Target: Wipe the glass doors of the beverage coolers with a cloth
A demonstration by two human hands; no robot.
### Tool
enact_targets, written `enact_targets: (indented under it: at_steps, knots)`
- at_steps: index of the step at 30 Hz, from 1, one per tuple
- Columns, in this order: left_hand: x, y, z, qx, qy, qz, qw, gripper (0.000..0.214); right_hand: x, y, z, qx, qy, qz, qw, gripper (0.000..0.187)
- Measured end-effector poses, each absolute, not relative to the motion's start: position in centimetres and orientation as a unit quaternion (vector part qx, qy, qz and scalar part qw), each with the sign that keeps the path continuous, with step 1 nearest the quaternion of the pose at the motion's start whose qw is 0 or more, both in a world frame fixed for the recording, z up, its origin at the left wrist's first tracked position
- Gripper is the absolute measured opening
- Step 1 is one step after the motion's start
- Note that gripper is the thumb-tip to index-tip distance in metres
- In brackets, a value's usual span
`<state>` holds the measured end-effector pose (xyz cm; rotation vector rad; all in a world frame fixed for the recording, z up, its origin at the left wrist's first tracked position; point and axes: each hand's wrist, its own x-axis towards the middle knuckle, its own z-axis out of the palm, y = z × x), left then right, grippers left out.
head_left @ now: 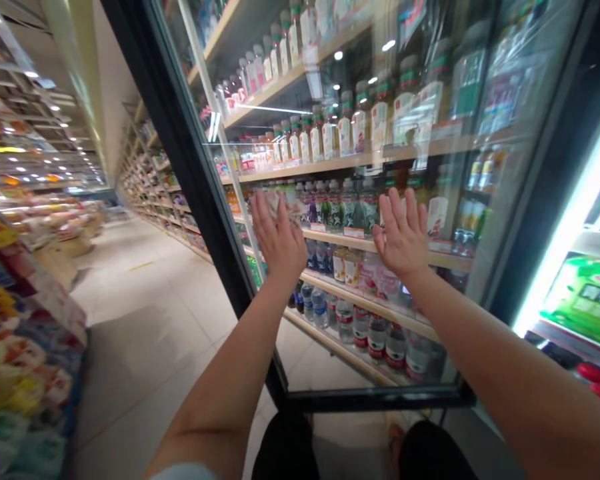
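Head view: two bare arms reach forward to a tall glass door in a shop, standing open beside a lit cooler. Left hand (pixel 279 237) and right hand (pixel 404 237) are raised side by side, well apart, backs toward the camera, fingers extended and slightly parted. Both appear laid flat on the glass pane (pixel 343 230), probably so the palms follow its surface; whether every fingertip touches is unclear. The pane fills the middle, inside a black frame (pixel 179 153) tilted across the view. Behind the left hand's fingers shows a pale crumpled patch (pixel 291 205), perhaps a cloth pinned flat; the fingers hide much of it. The right hand shows nothing held, though its palm is out of sight.

Beyond the glass, bottles (pixel 345 127) stand in close rows, presumably so their labels can be read; reflections and blur make the words illegible. At right, a green packet (pixel 587 300) is cut off by the picture's edge. Below, dark-clothed legs (pixel 285 447) are only partly visible.
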<state>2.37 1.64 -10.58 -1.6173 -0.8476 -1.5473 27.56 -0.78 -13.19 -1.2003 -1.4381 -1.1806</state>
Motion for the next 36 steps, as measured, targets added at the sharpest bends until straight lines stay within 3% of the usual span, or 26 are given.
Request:
enact_targets:
  at_steps: [2,6,12,17,22,28,33,36]
  knots:
    - [4.7,1.9,-8.7,-0.647,-0.298,-0.602,0.361,0.048,27.6,-0.9,-13.1,-0.497,-0.586,-0.459,0.447,0.059]
    - [8.8,2.0,-4.7,-0.805,-0.164,-0.423,0.382,0.045,27.6,-1.2,-12.9,-0.509,-0.597,-0.434,0.442,0.06]
    - [9.6,1.5,-2.2,-0.758,-0.247,-0.516,0.314,0.051,27.4,-1.2,-12.9,-0.511,-0.59,-0.434,0.448,0.059]
    - [8.8,1.4,-2.5,-0.865,-0.157,-0.328,0.346,0.045,27.4,-1.0,-13.0,-0.51,-0.595,-0.429,0.45,0.061]
    - [8.5,1.9,-1.5,-0.763,-0.246,-0.509,0.313,0.051,27.6,-0.9,-13.0,-0.514,-0.597,-0.426,0.446,0.062]
    - [7.2,1.1,-3.2,-0.898,-0.153,-0.311,0.272,0.044,27.5,-1.3,-12.8,-0.537,-0.607,-0.39,0.437,0.061]
    - [4.5,2.3,-2.0,-0.762,-0.253,-0.522,0.287,0.051,27.5,-1.5,-12.8,-0.527,-0.609,-0.397,0.44,0.062]
    - [4.0,1.8,-5.7,-0.816,-0.245,-0.452,0.266,0.046,27.6,-1.3,-12.9,-0.523,-0.602,-0.416,0.437,0.064]
